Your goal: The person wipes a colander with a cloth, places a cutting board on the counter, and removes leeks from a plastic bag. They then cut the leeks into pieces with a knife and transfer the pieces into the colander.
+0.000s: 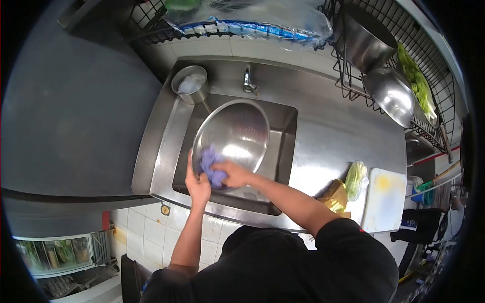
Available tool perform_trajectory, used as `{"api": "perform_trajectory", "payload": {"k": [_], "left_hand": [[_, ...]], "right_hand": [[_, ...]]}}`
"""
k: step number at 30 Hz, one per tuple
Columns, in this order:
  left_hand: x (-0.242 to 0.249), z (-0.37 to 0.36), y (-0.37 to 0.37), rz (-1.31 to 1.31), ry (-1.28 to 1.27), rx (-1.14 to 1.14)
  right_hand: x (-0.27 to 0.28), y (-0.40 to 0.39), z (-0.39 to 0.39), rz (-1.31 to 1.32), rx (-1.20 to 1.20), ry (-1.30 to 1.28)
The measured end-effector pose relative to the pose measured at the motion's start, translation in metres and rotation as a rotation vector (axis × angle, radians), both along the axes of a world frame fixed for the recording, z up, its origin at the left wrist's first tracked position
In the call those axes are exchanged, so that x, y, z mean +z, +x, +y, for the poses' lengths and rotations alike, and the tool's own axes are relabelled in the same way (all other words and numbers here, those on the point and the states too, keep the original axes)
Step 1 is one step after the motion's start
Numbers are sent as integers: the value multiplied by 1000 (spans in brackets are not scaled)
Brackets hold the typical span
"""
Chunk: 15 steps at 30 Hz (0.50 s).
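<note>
A large, shiny metal colander (242,146) is tilted over the sink (273,161), with rows of small holes showing on its inner wall. At its lower left rim, my left hand (198,186) grips the edge, thumb towards the inside. My right hand (233,174) is closed on a crumpled purple cloth (213,166) and presses it against the inside of the colander near that same rim. The cloth is slightly blurred and lies between my two hands.
Behind the sink stand a faucet (248,83) and a metal pot (190,85) holding something whitish. On the right counter are leafy vegetables (356,177), a gold-coloured wrapper (334,197) and a white cutting board (385,199). A wire rack (346,81) with pots hangs above.
</note>
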<state>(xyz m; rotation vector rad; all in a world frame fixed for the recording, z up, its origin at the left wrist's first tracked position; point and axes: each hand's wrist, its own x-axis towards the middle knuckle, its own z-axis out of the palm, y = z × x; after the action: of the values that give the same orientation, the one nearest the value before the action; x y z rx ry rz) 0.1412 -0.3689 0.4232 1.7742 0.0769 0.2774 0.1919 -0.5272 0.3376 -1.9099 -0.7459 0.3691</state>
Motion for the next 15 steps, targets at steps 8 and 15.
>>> {"api": "perform_trajectory", "payload": {"k": [8,15], "left_hand": [[-21,74,-2,44,117,183],[-28,81,-4,289,-666,317]], "right_hand": [[38,34,-174,392,227,-272],[39,17,-181,762,-588,1094]]}}
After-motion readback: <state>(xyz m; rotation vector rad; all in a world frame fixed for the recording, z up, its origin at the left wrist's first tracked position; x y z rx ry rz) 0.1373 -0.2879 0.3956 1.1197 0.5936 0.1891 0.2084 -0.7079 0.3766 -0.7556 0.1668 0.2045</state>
